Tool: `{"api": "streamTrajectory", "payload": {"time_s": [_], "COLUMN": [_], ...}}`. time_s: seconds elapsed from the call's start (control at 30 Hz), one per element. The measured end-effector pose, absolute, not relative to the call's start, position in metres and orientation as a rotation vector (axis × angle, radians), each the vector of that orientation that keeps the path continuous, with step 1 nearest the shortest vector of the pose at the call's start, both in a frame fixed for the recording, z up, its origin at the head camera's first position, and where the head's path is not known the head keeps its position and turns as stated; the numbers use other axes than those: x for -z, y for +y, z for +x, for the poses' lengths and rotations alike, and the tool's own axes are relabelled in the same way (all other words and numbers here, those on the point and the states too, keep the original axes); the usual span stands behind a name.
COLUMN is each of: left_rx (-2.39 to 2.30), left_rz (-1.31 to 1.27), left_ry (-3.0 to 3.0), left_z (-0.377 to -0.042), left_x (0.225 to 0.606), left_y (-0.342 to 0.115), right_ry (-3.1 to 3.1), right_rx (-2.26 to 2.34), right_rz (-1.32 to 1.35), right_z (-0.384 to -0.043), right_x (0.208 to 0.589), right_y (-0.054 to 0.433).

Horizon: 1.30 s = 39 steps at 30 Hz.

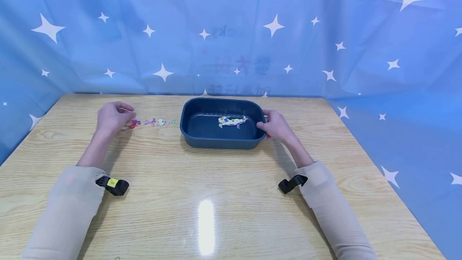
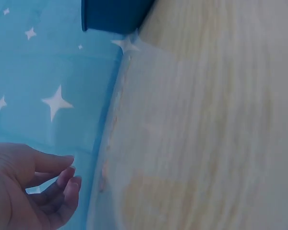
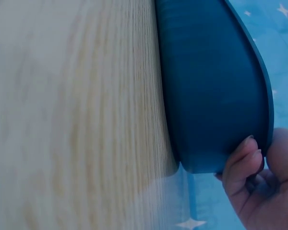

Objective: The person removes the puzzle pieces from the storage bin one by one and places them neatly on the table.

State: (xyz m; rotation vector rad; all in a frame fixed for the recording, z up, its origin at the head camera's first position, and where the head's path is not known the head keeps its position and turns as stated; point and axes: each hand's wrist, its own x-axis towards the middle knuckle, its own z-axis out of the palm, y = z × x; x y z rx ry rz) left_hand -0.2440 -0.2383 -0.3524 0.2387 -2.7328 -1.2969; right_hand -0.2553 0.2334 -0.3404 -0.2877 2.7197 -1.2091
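Note:
A dark blue rectangular basin (image 1: 223, 143) stands on the wooden table near its back edge. My right hand (image 1: 276, 125) grips its right end, thumb over the rim and fingers against the outer wall; the right wrist view shows this wall (image 3: 213, 96) up close. Inside the basin lies a pale, elongated piece (image 1: 232, 121) with coloured spots. To the left, small colourful pieces (image 1: 161, 122) form a row on the table. My left hand (image 1: 112, 117) hovers at the row's left end, fingertips loosely bent beside a red and blue piece (image 1: 134, 123). Nothing shows between those fingertips in the left wrist view.
The wooden table (image 1: 231, 179) reaches back to a blue curtain (image 1: 231, 31) with white stars. A black wrist camera (image 1: 117, 185) sits on the left sleeve and another camera (image 1: 292, 183) on the right sleeve.

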Motion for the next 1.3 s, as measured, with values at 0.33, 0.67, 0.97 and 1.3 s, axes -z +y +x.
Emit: {"api": "streamTrajectory", "payload": {"time_s": [0.33, 0.67, 0.97, 1.3], "left_rx": [1.38, 1.442, 1.521, 1.501], "left_rz": [-0.032, -0.327, -0.449, -0.58], "left_ry": [-2.638, -2.589, -2.61, -2.702], "left_z": [-0.24, -0.24, -0.246, -0.261], "left_x": [0.33, 0.312, 0.305, 0.318], "left_y": [-0.2, -0.145, -0.097, -0.059], "right_ry": [2.733, 2.727, 2.713, 2.736], "right_rx": [1.202, 1.206, 1.218, 1.202], "right_rz": [-0.281, -0.287, -0.294, -0.296], "right_z": [-0.255, -0.255, -0.254, -0.255], "right_x": [0.34, 0.341, 0.341, 0.342], "right_y": [0.234, 0.236, 0.233, 0.233]}}
